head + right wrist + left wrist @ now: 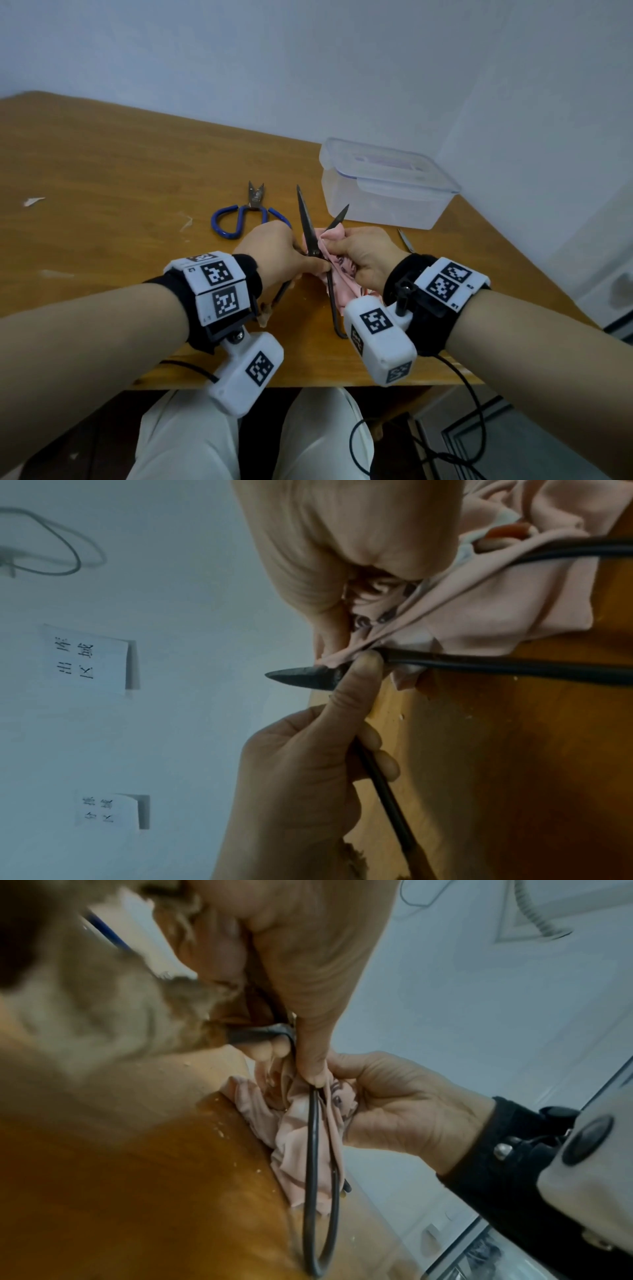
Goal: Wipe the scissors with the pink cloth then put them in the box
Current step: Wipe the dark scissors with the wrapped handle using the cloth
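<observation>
Dark iron scissors (306, 222) stand spread above the table's front edge, blades pointing away from me. My left hand (274, 250) grips them near the pivot, its thumb (352, 680) pressed on the metal, and one handle runs through its fingers. My right hand (363, 253) holds the bunched pink cloth (334, 236) around the right blade, whose tip (342, 211) pokes out beyond the cloth. The cloth (294, 1139) hangs down over the black handle loop (313, 1191). A clear plastic box (387, 185) with its lid on stands at the back right.
Blue-handled scissors (246, 214) lie on the wooden table (120, 178) just beyond my left hand. A small metal tool (406, 240) lies right of my right hand, near the box. White walls close in behind and to the right. Cables hang below the table edge.
</observation>
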### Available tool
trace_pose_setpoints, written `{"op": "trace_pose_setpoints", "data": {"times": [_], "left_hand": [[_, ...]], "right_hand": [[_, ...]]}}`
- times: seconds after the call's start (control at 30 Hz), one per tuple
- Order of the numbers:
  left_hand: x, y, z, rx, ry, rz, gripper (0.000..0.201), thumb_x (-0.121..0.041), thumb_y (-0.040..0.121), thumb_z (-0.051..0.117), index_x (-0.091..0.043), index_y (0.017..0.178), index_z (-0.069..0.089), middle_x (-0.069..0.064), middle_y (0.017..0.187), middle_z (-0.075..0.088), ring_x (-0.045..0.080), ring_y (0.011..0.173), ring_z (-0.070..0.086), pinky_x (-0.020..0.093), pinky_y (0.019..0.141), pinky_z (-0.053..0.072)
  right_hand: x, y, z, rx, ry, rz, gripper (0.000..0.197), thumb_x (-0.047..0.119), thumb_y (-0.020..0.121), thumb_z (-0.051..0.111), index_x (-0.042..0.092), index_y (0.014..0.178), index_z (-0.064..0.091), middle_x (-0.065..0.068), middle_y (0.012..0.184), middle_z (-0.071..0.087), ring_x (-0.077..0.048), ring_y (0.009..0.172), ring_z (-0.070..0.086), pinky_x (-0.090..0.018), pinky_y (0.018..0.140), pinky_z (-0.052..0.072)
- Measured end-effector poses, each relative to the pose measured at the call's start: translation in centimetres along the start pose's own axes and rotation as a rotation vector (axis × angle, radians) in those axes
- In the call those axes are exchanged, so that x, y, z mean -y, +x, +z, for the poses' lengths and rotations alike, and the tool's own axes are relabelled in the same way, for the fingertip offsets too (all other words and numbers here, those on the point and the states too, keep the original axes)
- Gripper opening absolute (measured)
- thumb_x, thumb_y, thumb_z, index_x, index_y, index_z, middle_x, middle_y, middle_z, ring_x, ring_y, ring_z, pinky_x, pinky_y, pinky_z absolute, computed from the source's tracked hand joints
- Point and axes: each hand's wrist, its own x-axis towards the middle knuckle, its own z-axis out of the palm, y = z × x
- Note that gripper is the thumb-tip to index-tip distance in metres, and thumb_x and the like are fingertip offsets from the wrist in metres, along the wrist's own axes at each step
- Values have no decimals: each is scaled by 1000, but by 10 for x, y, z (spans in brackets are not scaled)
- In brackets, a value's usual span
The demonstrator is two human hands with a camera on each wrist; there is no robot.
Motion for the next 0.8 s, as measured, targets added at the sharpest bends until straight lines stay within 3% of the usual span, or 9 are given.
{"op": "trace_pose_setpoints", "data": {"times": [0.2,0.3,0.4,0.53,0.7,0.8], "left_hand": [[-3,-2,-5,-18,76,7,51,-56,75,72,-15,49,57,-5,38,48,7,37,41,20,41,28],[-3,-4,-4,-6,60,-2,50,-56,74,72,-15,50,57,-5,40,50,7,38,43,20,42,30],[1,-5,-1,16,7,-20,51,-56,74,72,-14,49,59,-5,37,53,3,32,43,19,42,32],[4,-5,-1,61,-70,-21,51,-51,77,73,-13,46,58,-3,40,57,5,33,47,23,49,38],[1,-6,-2,53,-41,-25,48,-51,76,73,-14,48,59,-5,39,55,4,33,45,22,47,36],[-1,-4,-2,38,-16,-23,46,-52,76,72,-14,51,61,-5,39,54,5,35,46,20,45,35]], "right_hand": [[4,-2,6,-58,38,-45,13,-7,84,63,4,85,69,-16,83,69,-29,81,67,-49,83,55],[8,2,7,-111,74,-44,12,-2,84,65,1,96,69,-20,88,69,-32,84,67,-51,80,56],[12,6,5,-160,92,-13,10,1,82,69,3,92,69,-23,92,70,-36,86,68,-55,80,55],[13,3,-1,-20,-46,102,26,-7,79,66,-2,105,67,-24,100,68,-36,91,67,-54,82,54],[10,2,-2,8,-63,95,23,-8,80,64,-2,102,66,-24,99,67,-33,82,66,-52,78,55],[11,9,-3,-56,-16,58,25,0,76,72,-1,101,68,-21,99,69,-35,92,67,-56,84,53]]}}
